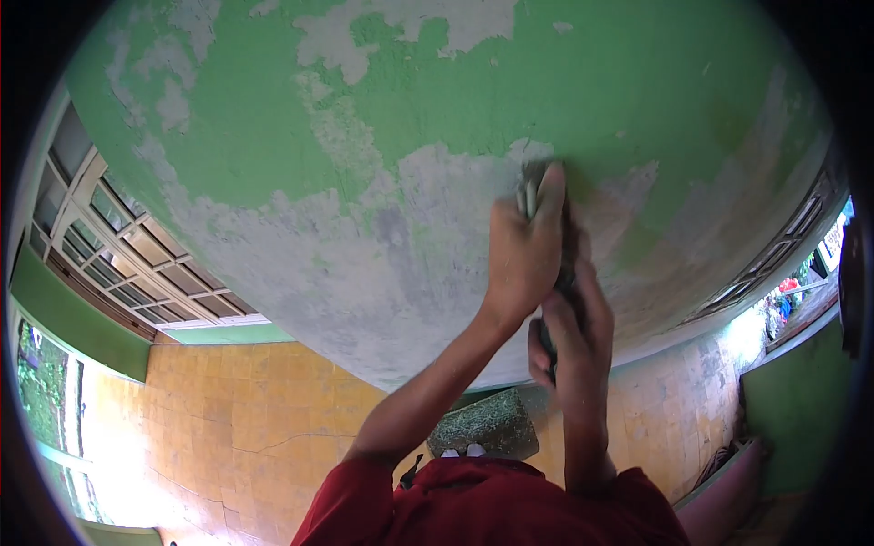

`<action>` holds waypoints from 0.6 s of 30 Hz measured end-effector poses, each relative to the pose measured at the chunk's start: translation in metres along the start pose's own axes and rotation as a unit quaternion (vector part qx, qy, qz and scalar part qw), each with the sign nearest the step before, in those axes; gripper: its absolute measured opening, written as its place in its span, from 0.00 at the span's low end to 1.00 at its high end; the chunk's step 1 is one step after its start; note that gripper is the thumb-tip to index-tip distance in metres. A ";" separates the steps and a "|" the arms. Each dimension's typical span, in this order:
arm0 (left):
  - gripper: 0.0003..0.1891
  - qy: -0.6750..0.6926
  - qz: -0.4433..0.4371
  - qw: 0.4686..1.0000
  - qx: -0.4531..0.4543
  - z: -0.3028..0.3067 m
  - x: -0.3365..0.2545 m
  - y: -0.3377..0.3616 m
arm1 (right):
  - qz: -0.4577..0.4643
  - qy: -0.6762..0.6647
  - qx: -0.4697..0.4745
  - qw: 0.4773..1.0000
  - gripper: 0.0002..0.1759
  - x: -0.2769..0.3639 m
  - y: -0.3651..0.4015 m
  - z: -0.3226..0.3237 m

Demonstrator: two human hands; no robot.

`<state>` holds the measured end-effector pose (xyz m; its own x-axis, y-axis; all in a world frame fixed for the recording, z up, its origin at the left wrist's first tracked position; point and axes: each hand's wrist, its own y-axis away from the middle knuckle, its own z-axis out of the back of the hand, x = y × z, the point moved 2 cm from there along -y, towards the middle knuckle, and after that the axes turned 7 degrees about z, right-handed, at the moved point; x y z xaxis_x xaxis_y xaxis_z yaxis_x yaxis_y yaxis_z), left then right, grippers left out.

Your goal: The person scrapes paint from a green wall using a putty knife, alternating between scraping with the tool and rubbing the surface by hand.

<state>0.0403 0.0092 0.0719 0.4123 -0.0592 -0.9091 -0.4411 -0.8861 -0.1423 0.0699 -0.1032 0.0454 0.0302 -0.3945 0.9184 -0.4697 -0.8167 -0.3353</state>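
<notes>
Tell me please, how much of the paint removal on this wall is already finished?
It looks partly done. Done: the lower wall is mostly bare grey. In hand: the left hand and right hand hold a dark tool near the paint's ragged edge. Remaining: green paint covers much of the upper area, plus a patch right of the hands.

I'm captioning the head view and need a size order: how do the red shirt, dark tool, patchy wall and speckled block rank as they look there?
Largest to smallest:
1. Patchy wall
2. Red shirt
3. Speckled block
4. Dark tool, partly hidden
</notes>
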 end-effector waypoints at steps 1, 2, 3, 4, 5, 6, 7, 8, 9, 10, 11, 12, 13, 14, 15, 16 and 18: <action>0.23 0.006 0.004 1.000 -0.016 0.001 0.004 0.000 | 0.007 0.001 0.003 1.000 0.37 0.002 -0.005 0.001; 0.23 0.006 0.003 1.000 -0.015 0.002 0.005 -0.006 | 0.006 0.000 0.009 1.000 0.37 0.005 -0.009 0.000; 0.23 -0.012 -0.031 0.999 -0.003 -0.003 -0.011 -0.009 | 0.000 0.002 0.013 1.000 0.38 0.009 -0.010 0.001; 0.23 -0.028 -0.068 0.997 0.009 -0.008 -0.021 -0.011 | 0.001 0.004 0.012 1.000 0.38 0.013 -0.015 0.001; 0.23 -0.028 -0.064 0.997 0.011 -0.008 -0.019 -0.008 | 0.013 -0.009 0.016 1.000 0.38 0.017 -0.017 -0.001; 0.23 -0.024 -0.066 0.998 0.006 -0.007 -0.018 -0.006 | 0.028 -0.024 0.024 0.999 0.38 0.020 -0.020 -0.003; 0.23 -0.020 -0.073 0.997 0.002 -0.006 -0.019 -0.006 | 0.034 -0.025 0.028 0.999 0.38 0.016 -0.017 -0.003; 0.23 -0.021 -0.076 0.997 0.003 -0.003 -0.013 -0.005 | 0.021 -0.007 0.024 0.999 0.38 0.006 -0.006 -0.001; 0.23 -0.014 -0.062 0.998 -0.012 0.000 -0.008 -0.003 | 0.010 0.013 0.021 1.000 0.37 0.004 -0.004 -0.003; 0.22 -0.007 -0.045 0.999 -0.026 0.001 -0.005 -0.003 | 0.014 0.012 0.020 1.000 0.37 0.007 -0.009 -0.003; 0.22 -0.005 -0.042 0.999 -0.025 0.000 -0.004 -0.009 | 0.023 0.004 0.023 0.999 0.38 0.015 -0.015 -0.004; 0.20 0.003 -0.059 0.998 0.014 -0.005 -0.022 -0.015 | 0.032 -0.006 0.029 0.999 0.38 0.021 -0.019 -0.005; 0.19 0.010 -0.074 0.996 0.051 -0.008 -0.031 -0.017 | 0.026 -0.006 0.027 0.999 0.38 0.020 -0.016 -0.005; 0.19 0.010 -0.072 0.996 0.049 -0.005 -0.023 -0.016 | 0.030 0.000 0.026 0.999 0.38 0.021 -0.015 -0.005; 0.19 -0.019 -0.092 0.995 0.021 0.002 -0.011 -0.016 | 0.038 0.004 0.026 0.999 0.38 0.021 -0.017 -0.006; 0.19 -0.048 -0.112 0.993 -0.006 0.006 -0.005 -0.012 | 0.041 0.002 0.028 0.999 0.38 0.017 -0.015 -0.005; 0.19 -0.010 -0.046 0.999 -0.006 0.005 -0.006 -0.009 | 0.005 0.026 0.040 0.999 0.37 0.004 -0.008 0.000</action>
<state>0.0377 0.0201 0.0765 0.4341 0.0316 -0.9003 -0.3924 -0.8929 -0.2206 0.0738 -0.0984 0.0522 -0.0205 -0.3816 0.9241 -0.3976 -0.8450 -0.3577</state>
